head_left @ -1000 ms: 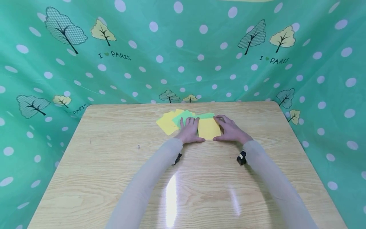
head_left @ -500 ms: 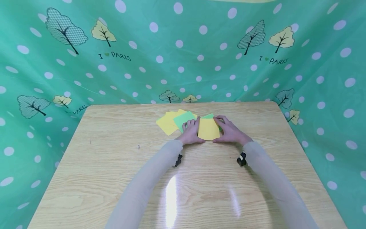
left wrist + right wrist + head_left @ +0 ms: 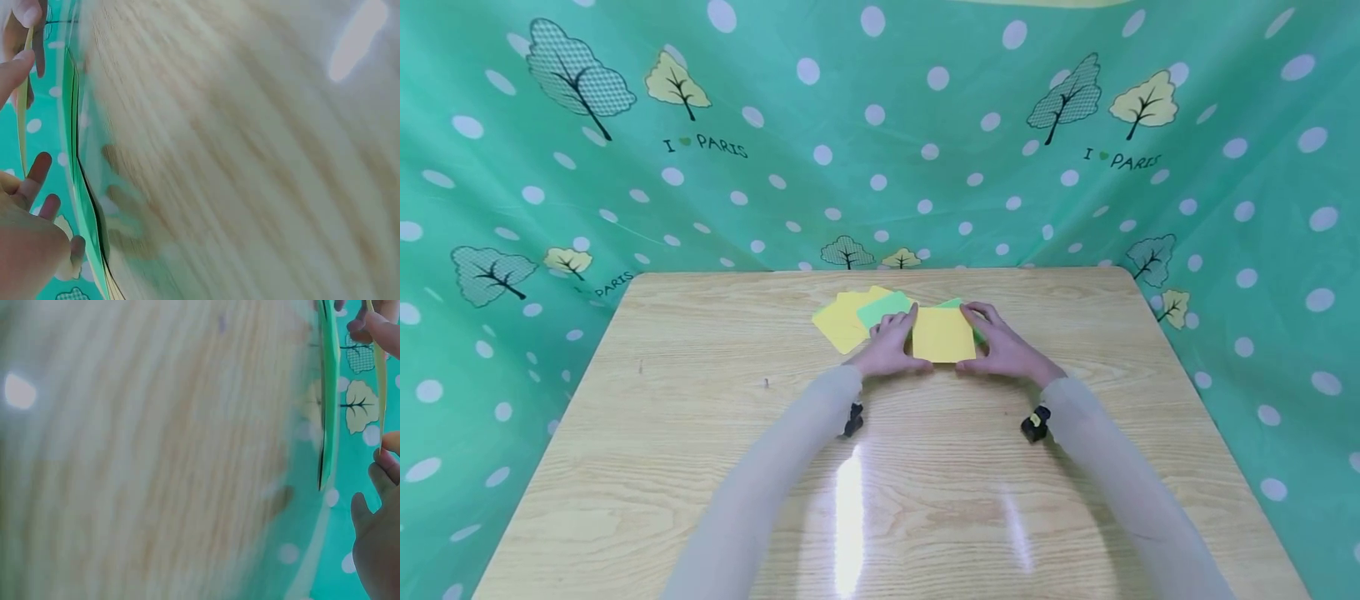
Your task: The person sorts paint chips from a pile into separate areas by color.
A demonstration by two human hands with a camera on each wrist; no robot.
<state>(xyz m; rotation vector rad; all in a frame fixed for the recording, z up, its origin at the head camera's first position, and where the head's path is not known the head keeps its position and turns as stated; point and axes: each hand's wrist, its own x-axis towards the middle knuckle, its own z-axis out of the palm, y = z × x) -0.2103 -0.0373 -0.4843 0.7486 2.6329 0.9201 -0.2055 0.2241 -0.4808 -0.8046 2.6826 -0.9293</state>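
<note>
A square yellow sheet of paper (image 3: 943, 335) is held between both hands near the back of the table. My left hand (image 3: 886, 347) pinches its left edge and my right hand (image 3: 1004, 343) its right edge, thumbs at the near corners and fingers at the far ones. Edge-on in the left wrist view, the yellow sheet (image 3: 22, 125) hangs above some green sheets (image 3: 87, 206). The right wrist view likewise has a gap between the yellow sheet (image 3: 380, 381) and green paper (image 3: 330, 394). Behind the held sheet, a green sheet (image 3: 951, 303) is mostly hidden.
Left of the hands, a green sheet (image 3: 880, 310) overlaps several fanned yellow sheets (image 3: 841, 323). They lie on a wooden table (image 3: 700, 467). A green dotted curtain (image 3: 880, 133) hangs along its back and sides.
Both hands have raised the yellow sheet and shifted it slightly left. The left hand's fingers have drawn back from over the green sheet. More of the green sheet behind shows at the right.
</note>
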